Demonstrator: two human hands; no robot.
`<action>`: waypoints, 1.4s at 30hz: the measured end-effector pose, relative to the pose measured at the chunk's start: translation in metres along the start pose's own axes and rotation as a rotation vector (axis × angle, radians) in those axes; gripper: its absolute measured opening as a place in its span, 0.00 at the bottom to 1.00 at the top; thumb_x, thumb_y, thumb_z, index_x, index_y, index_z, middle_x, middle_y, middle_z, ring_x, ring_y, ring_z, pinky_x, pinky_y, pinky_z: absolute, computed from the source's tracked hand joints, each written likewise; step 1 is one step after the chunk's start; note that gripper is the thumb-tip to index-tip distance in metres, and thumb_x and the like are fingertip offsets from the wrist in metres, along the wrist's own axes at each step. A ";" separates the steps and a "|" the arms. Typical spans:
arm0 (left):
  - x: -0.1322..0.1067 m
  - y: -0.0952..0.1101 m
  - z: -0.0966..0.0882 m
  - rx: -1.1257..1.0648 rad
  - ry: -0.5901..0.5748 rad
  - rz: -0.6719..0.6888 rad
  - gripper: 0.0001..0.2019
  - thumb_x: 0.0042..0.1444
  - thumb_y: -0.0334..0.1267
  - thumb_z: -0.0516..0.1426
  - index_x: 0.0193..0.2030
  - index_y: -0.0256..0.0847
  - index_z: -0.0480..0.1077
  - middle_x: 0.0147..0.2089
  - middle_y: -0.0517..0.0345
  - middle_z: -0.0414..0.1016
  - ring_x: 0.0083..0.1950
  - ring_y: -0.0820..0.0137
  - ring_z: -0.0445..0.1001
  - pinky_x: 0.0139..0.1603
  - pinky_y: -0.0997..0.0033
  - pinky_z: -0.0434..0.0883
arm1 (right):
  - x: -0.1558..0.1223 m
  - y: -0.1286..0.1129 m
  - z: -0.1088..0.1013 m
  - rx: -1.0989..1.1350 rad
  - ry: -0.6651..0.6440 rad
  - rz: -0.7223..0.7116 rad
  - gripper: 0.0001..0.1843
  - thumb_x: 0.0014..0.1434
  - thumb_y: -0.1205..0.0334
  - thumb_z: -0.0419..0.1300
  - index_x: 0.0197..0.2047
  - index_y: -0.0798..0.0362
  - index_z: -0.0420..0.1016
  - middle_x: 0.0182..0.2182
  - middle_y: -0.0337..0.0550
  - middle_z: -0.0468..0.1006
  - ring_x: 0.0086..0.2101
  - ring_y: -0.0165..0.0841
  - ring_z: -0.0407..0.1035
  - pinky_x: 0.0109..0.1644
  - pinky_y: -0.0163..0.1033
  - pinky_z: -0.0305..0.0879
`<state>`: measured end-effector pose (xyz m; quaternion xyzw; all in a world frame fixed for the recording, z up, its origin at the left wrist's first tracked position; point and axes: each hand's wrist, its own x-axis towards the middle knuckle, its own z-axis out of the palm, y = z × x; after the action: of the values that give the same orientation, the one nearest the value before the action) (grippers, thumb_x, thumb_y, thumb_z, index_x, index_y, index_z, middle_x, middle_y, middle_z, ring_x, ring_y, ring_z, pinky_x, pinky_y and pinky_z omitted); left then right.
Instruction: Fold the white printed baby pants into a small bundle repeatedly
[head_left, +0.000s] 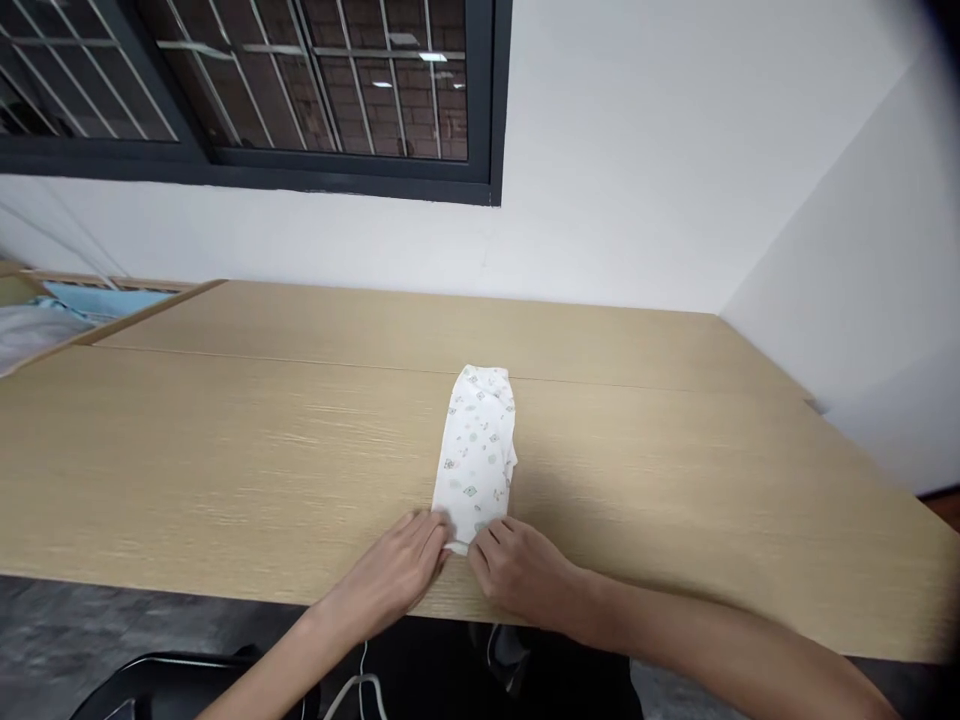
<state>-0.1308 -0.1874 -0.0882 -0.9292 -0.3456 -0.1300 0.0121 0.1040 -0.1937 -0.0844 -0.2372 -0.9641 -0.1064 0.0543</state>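
Note:
A small white cloth (480, 450) with a pale green print lies folded into a long narrow strip on the wooden table (225, 470), running away from me. My left hand (401, 575) pinches the strip's near left corner. My right hand (521, 570) pinches the near right corner. Both hands have their fingers closed on the near edge, close together, just inside the table's front edge.
A white wall and a dark-framed window (300, 90) stand behind the table. At the far left sits a wooden tray (82, 305) with light blue and grey fabric. A dark chair (172, 685) and a white cable (360, 690) show below the table edge.

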 end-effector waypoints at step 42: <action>0.081 -0.001 0.069 0.229 0.029 -0.305 0.29 0.69 0.46 0.49 0.66 0.20 0.65 0.67 0.19 0.65 0.70 0.36 0.63 0.64 0.39 0.67 | 0.087 0.167 0.081 0.391 0.009 0.122 0.31 0.77 0.48 0.43 0.76 0.53 0.53 0.74 0.50 0.52 0.73 0.42 0.44 0.76 0.58 0.40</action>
<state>-0.0561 -0.1269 -0.1346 -0.8566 -0.4948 -0.1037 0.1030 0.1017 0.0084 -0.1197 -0.2797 -0.9499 0.0853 0.1102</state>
